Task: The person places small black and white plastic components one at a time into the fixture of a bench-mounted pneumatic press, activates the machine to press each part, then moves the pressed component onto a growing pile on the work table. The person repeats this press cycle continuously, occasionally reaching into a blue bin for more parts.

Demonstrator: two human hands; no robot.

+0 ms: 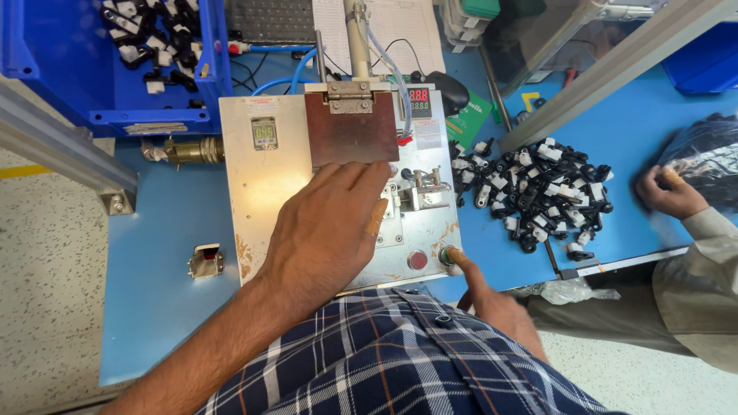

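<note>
My left hand (327,230) lies flat, fingers spread, on the metal plate of a small bench press machine (261,180), its fingertips at the lower edge of the brown hinged flap (350,138). A plaster wraps one finger. My right hand (492,300) points its index finger onto the green button (447,253) at the plate's front right corner; the other fingers are curled. A red button (417,260) sits just left of it. A small metal fixture (421,192) stands between the two hands.
A pile of black and white plastic parts (538,196) lies on the blue table (169,307) to the right. Another person's hand (670,192) rests at a black bag there. A blue bin (92,69) of similar parts stands back left. A small metal clip (205,261) lies left.
</note>
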